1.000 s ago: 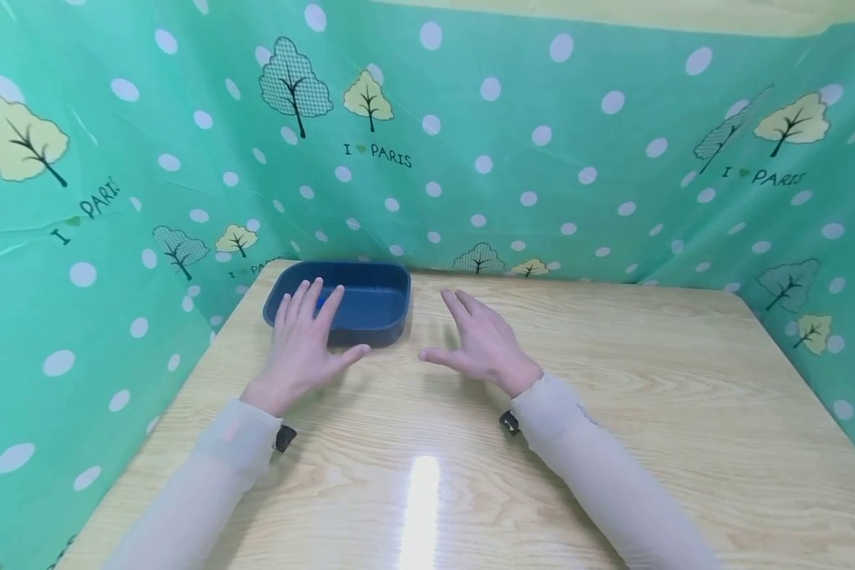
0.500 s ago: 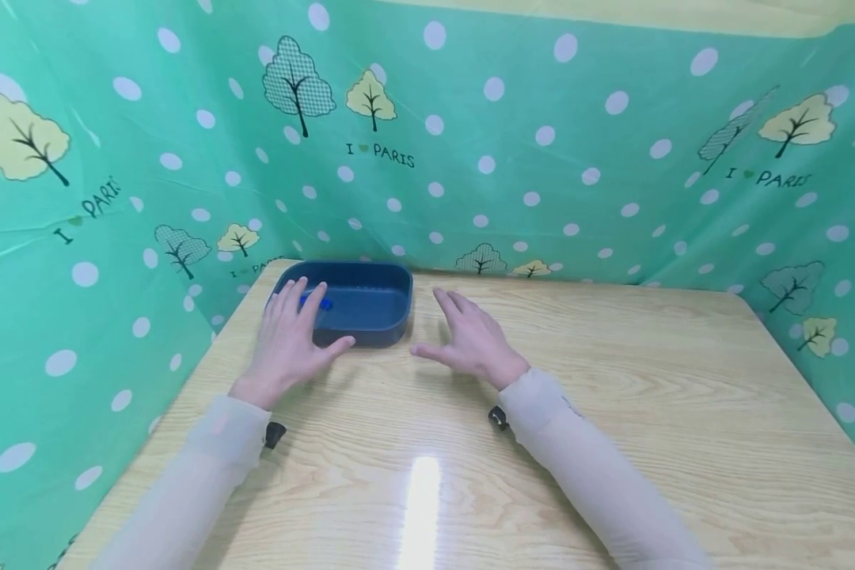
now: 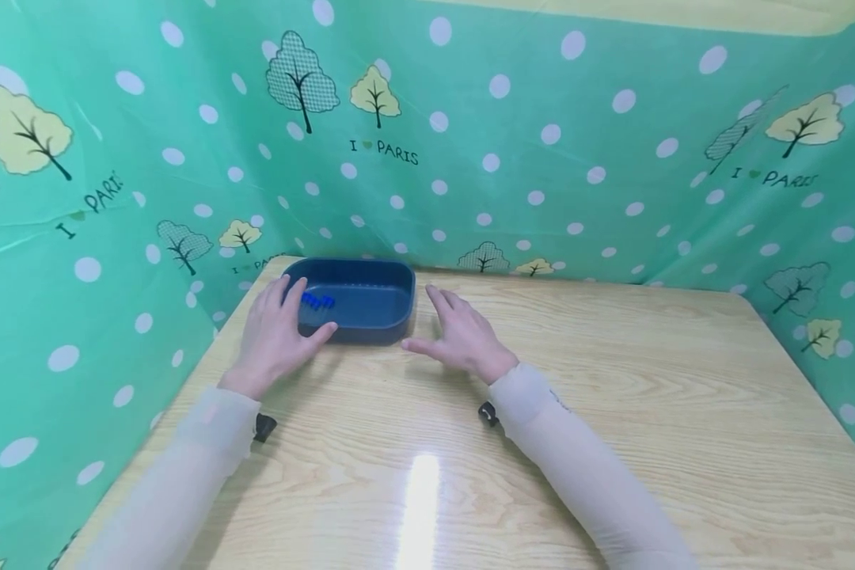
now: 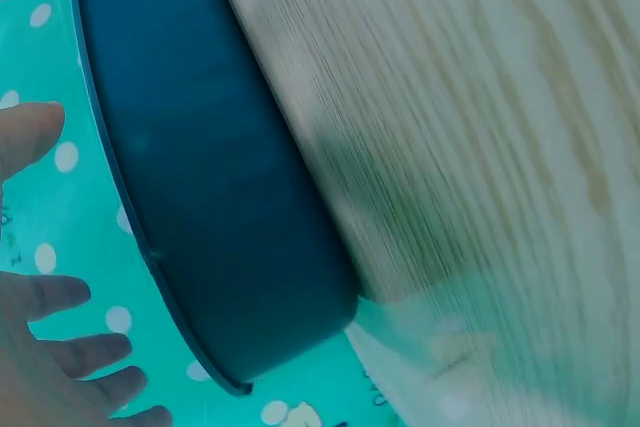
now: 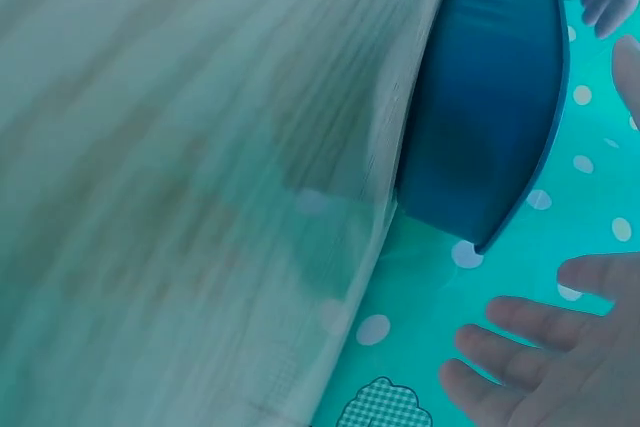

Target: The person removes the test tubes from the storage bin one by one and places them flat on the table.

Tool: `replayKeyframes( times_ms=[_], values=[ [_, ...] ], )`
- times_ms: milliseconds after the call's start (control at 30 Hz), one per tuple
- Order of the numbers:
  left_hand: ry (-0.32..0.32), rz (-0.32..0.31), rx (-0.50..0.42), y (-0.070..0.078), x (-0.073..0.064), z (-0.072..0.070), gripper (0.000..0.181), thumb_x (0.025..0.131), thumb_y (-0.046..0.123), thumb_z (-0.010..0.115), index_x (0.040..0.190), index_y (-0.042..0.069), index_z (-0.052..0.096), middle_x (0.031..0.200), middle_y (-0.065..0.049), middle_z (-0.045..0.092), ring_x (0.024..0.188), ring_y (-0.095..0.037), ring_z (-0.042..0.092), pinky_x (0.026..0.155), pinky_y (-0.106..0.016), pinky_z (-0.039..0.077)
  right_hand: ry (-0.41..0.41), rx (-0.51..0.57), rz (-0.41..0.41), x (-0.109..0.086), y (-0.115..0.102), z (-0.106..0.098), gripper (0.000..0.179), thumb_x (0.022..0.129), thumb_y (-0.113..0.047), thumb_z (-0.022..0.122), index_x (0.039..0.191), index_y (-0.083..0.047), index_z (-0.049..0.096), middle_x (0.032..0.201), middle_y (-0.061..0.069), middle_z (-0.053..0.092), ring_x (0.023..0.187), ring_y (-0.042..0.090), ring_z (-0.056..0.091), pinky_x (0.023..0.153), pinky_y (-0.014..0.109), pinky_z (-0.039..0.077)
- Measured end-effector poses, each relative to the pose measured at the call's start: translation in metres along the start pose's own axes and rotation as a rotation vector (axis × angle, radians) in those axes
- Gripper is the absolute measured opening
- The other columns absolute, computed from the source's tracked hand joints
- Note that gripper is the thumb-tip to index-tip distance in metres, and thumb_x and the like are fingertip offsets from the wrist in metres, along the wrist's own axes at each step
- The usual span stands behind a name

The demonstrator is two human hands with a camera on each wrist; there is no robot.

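Note:
A dark blue rectangular box (image 3: 370, 327) with rounded corners and an open top stands at the table's back left. Inside it, near its left end, lie small bright blue pieces (image 3: 317, 301), too small to identify. My left hand (image 3: 274, 336) hovers at the box's front left corner, fingers spread and thumb pointing right; it covers part of the rim. To the right of the box is my right hand (image 3: 463, 332), its fingers extended and its thumb toward the box. Both wrist views show the outer wall of the box (image 4: 210, 167) with the fingers apart from it. Neither hand holds anything.
The pale wood-grain table (image 3: 613, 396) reaches right and forward from the box. A green dotted cloth (image 3: 527, 158) with printed trees hangs behind the table and at both sides. A bright light reflection (image 3: 420, 507) lies on the table's near part.
My left hand has moved left, uncovering more of the blue pieces in the box. My right hand has shifted slightly left toward the box. The box stays in place.

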State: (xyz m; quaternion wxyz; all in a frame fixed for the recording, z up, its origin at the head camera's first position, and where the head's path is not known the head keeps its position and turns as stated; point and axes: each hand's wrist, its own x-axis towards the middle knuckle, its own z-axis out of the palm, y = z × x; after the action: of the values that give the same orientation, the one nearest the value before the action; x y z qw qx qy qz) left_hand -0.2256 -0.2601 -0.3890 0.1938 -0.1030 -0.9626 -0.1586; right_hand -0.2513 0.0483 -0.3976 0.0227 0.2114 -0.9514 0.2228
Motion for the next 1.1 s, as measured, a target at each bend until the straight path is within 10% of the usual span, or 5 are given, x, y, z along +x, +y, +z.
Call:
replayKeyframes(
  times_ms=[1100],
  values=[
    [-0.204, -0.349, -0.325, -0.041, 0.01, -0.002, 0.114, 0.079, 0.059, 0.068, 0.149, -0.008, 0.008, 0.149, -0.034, 0.018, 0.136, -0.049, 0.02, 0.108, -0.061, 0.023, -0.027, 0.215, 0.023, 0.029, -0.016, 0.014, 0.113, 0.069, -0.081, 0.058, 0.154, -0.02, 0.014, 0.151, 0.012, 0.035, 0.134, 0.03, 0.039, 0.103, 0.052, 0.039]
  ],
)
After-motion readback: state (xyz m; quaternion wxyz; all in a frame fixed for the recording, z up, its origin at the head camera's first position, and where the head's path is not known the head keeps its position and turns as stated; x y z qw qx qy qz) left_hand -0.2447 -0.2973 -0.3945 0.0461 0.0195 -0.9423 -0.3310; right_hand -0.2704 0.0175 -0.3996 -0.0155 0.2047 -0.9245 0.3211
